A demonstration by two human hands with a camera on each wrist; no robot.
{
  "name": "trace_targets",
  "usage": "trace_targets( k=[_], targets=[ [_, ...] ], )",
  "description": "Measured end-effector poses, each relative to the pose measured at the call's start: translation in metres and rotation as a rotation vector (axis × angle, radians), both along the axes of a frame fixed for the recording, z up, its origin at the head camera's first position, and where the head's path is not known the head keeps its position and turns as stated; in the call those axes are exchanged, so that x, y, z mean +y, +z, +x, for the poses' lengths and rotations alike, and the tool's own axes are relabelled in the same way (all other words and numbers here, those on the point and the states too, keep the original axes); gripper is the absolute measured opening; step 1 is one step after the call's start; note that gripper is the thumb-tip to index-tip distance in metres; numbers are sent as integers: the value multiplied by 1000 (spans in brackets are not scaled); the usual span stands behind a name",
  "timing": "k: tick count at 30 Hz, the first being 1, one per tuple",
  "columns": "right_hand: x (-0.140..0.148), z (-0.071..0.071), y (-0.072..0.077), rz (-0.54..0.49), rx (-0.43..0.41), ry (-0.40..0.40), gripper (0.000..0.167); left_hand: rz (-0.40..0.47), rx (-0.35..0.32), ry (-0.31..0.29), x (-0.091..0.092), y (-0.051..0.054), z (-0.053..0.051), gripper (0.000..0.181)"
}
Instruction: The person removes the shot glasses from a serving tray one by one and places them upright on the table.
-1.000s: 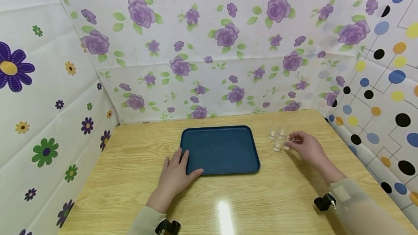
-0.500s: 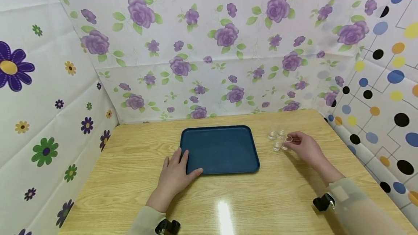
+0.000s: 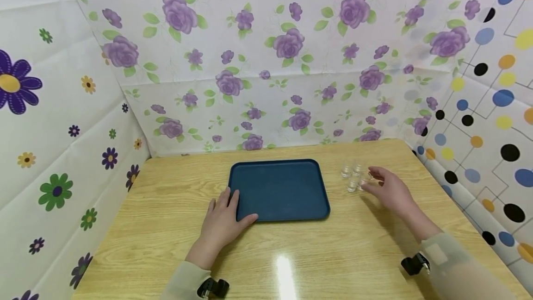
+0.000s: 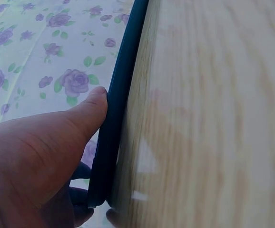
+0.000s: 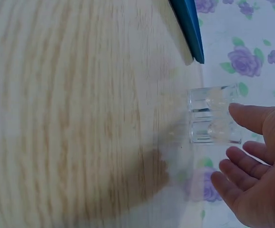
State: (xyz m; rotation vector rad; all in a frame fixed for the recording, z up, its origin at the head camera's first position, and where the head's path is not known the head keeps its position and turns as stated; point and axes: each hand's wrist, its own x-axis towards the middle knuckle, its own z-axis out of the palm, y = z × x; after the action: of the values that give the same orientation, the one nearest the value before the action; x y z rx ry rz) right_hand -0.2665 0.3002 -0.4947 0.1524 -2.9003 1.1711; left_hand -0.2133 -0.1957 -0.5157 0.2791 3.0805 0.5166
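Note:
A dark blue rectangular tray lies on the wooden table. My left hand rests on its front left corner, fingers along the left rim and thumb on the front rim. The left wrist view shows the thumb against the tray's edge. Right of the tray stand several small clear glasses in a tight cluster. My right hand is beside the nearest right glass, thumb and fingers spread apart. In the right wrist view, the thumb overlaps the glasses, and the fingers stay clear of them.
Wooden tabletop surrounds the tray, with a bright reflection near the front. A purple rose-patterned cloth hangs behind the table. Flower-patterned and dotted cloths line the left and right sides.
My right hand has slid the right glass slightly left towards the other glasses, and its fingers have since spread away from the glass. My left hand stays on the tray.

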Motion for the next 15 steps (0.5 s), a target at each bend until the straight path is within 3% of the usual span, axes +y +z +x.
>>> trace_targets(
  k=[7, 15],
  targets=[
    [-11, 8, 11, 63, 63, 31, 86, 20, 11, -3, -3, 2, -1, 106],
    [-35, 19, 11, 200, 174, 89, 94, -48, -11, -22, -6, 4, -2, 102]
  ],
)
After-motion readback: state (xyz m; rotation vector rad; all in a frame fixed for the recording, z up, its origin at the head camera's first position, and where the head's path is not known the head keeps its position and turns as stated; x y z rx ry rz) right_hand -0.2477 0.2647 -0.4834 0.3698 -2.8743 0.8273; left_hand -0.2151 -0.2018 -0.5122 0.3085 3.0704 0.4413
